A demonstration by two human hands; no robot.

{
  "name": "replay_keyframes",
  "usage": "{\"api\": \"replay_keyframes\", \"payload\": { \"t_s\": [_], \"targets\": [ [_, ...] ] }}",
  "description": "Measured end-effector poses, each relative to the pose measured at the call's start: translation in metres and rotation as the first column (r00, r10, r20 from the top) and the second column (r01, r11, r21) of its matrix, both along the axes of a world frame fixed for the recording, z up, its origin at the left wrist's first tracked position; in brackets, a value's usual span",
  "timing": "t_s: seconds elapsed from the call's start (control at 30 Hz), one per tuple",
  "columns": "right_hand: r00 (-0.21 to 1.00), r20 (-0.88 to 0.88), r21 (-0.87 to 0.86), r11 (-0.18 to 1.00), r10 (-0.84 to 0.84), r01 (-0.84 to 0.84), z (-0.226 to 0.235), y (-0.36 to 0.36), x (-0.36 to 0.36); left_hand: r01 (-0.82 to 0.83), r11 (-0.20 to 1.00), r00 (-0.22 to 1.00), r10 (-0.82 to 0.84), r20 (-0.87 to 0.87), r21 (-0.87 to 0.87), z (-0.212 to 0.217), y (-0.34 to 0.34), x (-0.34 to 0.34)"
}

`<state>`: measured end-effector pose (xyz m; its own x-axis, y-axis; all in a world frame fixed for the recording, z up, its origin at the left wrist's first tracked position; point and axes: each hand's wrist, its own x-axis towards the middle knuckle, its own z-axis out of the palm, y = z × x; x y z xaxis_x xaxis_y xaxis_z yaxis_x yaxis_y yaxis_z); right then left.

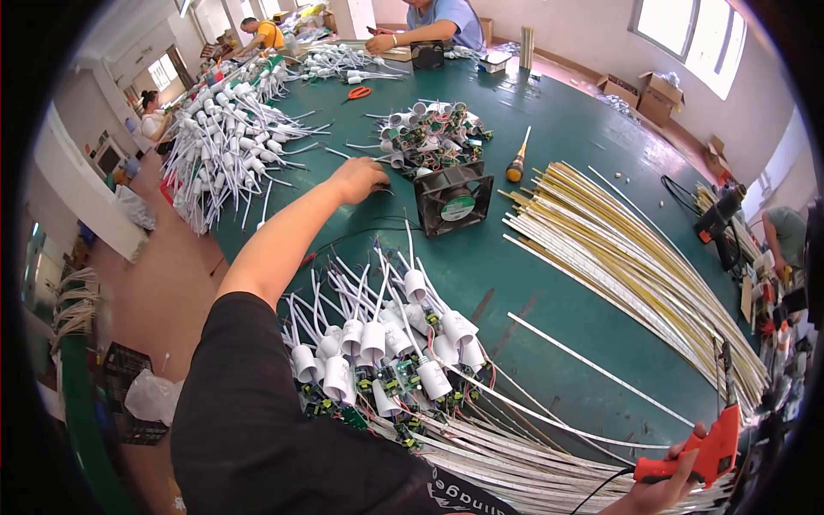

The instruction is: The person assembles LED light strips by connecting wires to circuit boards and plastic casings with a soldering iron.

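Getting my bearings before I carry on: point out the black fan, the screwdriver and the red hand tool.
Black fan (457, 206): head view, on the green label at its centre.
Screwdriver (516, 166): head view, on its handle.
Red hand tool (714, 448): head view, on its red body.

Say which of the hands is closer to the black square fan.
Left. The left hand is just to the left of the black square fan; the right hand is much farther off, at the lower right, gripping a red soldering gun.

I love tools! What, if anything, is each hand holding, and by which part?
Right hand: red tool, by its handle. Left hand: can't tell.
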<state>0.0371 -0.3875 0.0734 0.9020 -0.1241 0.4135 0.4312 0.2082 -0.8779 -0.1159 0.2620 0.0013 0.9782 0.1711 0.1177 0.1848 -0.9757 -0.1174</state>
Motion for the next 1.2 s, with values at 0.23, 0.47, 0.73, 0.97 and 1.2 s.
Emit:
{"api": "replay_keyframes", "payload": {
  "t_s": [0.23,0.47,0.73,0.97,1.2],
  "targets": [
    [1.0,-0.005,-0.004,1.0,0.014,-0.014,-0.014,-0.006,0.01,-0.085,0.931,0.996,0.08,-0.028,-0.355,0.046,-0.038,-0.018],
    [1.0,-0.012,-0.072,0.997,0.014,-0.015,-0.016,-0.016,0.006,0.035,0.479,0.999,-0.044,0.017,-0.877,0.095,-0.16,-0.01],
    [0.992,0.005,-0.073,0.989,0.126,-0.125,-0.012,-0.008,-0.001,0.255,0.623,0.953,-0.29,0.084,-0.74,0.055,-0.214,0.059],
    [0.98,-0.045,-0.052,0.979,0.196,-0.198,-0.016,0.002,-0.002,0.045,0.672,0.965,-0.221,-0.142,-0.739,0.034,-0.242,0.098],
    [0.933,-0.166,-0.114,0.933,0.321,-0.341,-0.025,0.025,-0.011,-0.034,0.42,0.944,-0.283,-0.166,-0.907,0.01,-0.235,0.092]
  ]
}}
